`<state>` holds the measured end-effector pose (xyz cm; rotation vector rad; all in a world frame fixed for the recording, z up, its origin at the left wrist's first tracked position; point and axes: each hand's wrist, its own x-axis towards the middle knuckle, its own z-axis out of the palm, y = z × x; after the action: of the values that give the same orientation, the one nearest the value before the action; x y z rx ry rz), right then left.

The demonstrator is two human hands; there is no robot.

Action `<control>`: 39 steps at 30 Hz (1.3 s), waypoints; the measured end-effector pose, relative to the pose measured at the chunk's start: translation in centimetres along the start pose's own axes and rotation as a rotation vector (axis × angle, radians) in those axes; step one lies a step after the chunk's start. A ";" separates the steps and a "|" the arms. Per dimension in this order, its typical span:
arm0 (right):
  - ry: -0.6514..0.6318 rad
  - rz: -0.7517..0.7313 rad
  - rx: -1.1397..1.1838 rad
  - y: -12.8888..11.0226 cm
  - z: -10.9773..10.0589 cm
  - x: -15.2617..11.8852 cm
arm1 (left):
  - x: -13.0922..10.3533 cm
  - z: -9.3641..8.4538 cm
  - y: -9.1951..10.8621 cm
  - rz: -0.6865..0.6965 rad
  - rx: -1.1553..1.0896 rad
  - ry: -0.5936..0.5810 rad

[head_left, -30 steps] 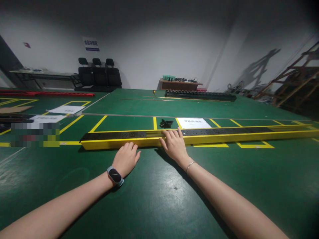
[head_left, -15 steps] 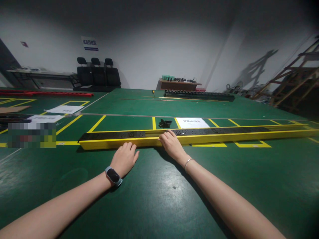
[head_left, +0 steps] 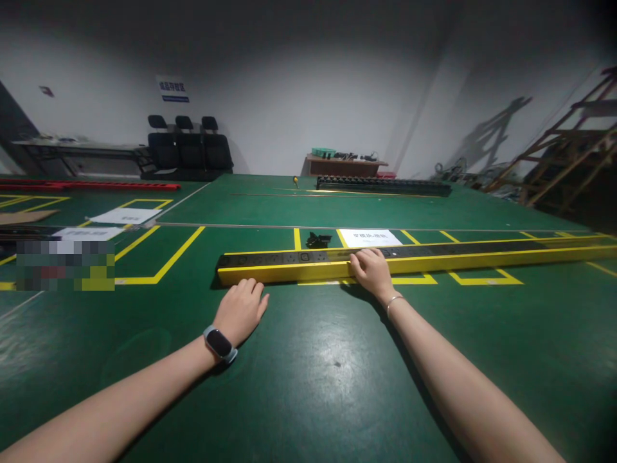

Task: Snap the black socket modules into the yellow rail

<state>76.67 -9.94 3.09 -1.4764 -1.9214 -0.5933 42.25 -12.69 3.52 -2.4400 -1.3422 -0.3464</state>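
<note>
A long yellow power strip housing (head_left: 299, 275) with black socket modules (head_left: 263, 260) along its top lies across the green work surface. My right hand (head_left: 375, 273) has its fingers bent over the housing's near wall, next to a gap between the modules. What its fingertips touch inside is hidden. My left hand (head_left: 241, 312) rests palm down on the surface, fingers stretched out and thumb apart. Those fingertips lie at the foot of the housing near its left end; whether they touch it I cannot tell. Behind the housing sits a small heap of black parts (head_left: 318, 240).
A white printed sheet (head_left: 369, 238) lies just behind the housing, among yellow tape markings (head_left: 180, 257). Further back are a long black rail (head_left: 385, 186) and a yellow-handled tool (head_left: 295, 181). More paper sheets (head_left: 126, 215) and red rails (head_left: 120, 186) lie at left.
The yellow housing has slid to the right, my right hand moving along with it. My left hand has stayed in place, so the housing's left end is now close to it.
</note>
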 end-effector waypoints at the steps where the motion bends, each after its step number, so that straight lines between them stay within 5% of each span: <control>1: 0.019 0.044 -0.019 0.2 0.1 0.0 | 0.0 0.0 0.0 0.000 0.000 0.000; 6: 0.053 0.099 -0.031 -1.4 0.0 0.3 | 0.2 -0.1 0.1 -0.010 -0.008 -0.002; 14: -0.031 -0.249 0.199 -6.3 -0.3 0.6 | 0.2 0.1 0.1 -0.050 -0.037 0.002; 24: -0.010 -0.171 0.211 -4.8 -0.3 0.6 | 0.2 0.2 -0.1 -0.058 -0.078 -0.014; 32: -0.128 -0.297 0.223 -7.3 -0.5 0.5 | 0.2 0.0 0.0 -0.044 -0.074 -0.018; 39: -0.115 -0.281 0.265 -6.9 0.0 0.7 | 0.2 0.1 -0.1 -0.050 -0.076 -0.026</control>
<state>69.93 -11.32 3.78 -1.1058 -2.2203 -0.3620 42.27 -12.45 3.55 -2.4836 -1.4275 -0.3860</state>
